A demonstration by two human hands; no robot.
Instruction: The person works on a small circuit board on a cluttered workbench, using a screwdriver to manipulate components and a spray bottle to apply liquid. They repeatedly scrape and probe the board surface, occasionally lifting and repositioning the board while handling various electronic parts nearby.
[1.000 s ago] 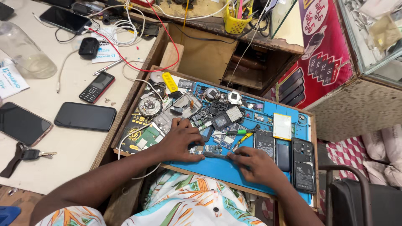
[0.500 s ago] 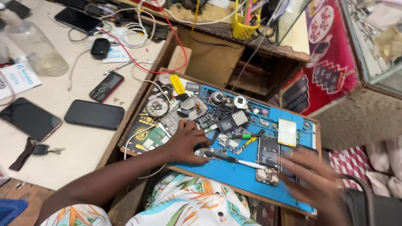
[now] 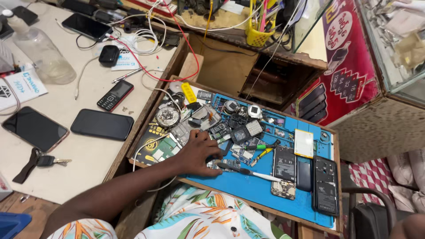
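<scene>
Left hand (image 3: 201, 152) lies flat, fingers spread, pressing a small circuit board (image 3: 226, 164) on the blue mat (image 3: 248, 186) mid-frame — thin, light, breakable, so hold its edges. Right hand — out of sight.

One hand (image 3: 201, 152) is seen, at the centre of the view. Three flat black phones are counted on the worktop (image 3: 88, 163): one at nine o'clock (image 3: 34, 128), one just right of it (image 3: 102, 124) and one at eleven o'clock (image 3: 86, 26). One keypad phone (image 3: 115, 94) is seen between them. One clear bottle (image 3: 42, 55) and one key (image 3: 48, 160) are counted at the left. On the one blue mat (image 3: 248, 188), three opened phone backs (image 3: 283, 170) (image 3: 304, 173) (image 3: 326, 185), one white-handled tool (image 3: 250, 172) and one yellow basket (image 3: 259, 37) at twelve o'clock are counted.
</scene>
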